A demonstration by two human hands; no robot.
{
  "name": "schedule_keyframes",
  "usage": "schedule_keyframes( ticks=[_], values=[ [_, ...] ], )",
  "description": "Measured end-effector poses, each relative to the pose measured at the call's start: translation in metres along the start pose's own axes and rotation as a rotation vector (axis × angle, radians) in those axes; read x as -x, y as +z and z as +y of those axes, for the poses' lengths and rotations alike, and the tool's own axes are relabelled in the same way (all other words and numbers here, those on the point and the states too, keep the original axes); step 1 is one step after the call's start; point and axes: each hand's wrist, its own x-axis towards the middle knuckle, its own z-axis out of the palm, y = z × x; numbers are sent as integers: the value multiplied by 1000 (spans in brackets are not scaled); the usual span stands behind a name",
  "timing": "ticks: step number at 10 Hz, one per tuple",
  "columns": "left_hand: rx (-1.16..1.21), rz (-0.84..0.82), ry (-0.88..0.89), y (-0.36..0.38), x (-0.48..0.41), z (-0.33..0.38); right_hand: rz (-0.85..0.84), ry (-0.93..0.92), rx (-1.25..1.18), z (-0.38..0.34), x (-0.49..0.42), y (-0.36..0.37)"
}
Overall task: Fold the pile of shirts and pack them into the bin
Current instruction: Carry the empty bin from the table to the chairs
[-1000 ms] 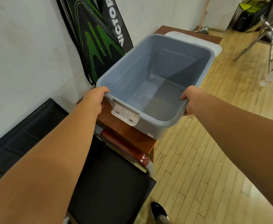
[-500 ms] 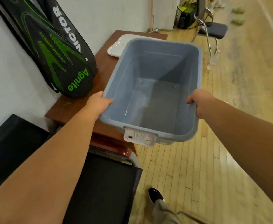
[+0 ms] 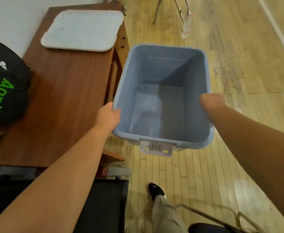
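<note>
You're fetching the empty bin (image 3: 195, 81), held beside the desk (image 3: 67, 91), left hand (image 3: 106, 115) and right hand (image 3: 212, 102) fingers clamped on its rims; next, set it down by the shirts, unseen here

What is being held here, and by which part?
The empty blue bin, by its side rims: the left hand grips the left rim, the right hand the right rim.

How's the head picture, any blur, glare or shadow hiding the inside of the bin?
Head view: the bin is sharp, its right inner wall shaded and a pale sheen on its bottom, nothing hidden; head view, lower right: soft glare on the floor; head view, top edge: the bottle is smeared, and floorboards bow from the wide lens.
</note>
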Motion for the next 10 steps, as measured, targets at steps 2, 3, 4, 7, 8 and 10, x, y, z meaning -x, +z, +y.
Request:
schedule_keyframes(
  ticks=[2,3,4,7,8,10],
  values=[
    [4,-64,-42,117,-40,-43,-20,191,69,51,-74,63],
    [20,-64,-53,168,-62,-74,42,340,-280,87,-115,106],
    [20,-47,-69,215,-83,-105,54,321,-265,117,-152,141],
    [49,-195,-135,328,-136,-207,74,354,-366,200,-227,249],
    [48,-290,-196,356,-150,-232,83,380,-381,222,-247,275],
    [116,-379,-275,401,-156,-266,101,346,-359,260,-273,308]
  ],
)
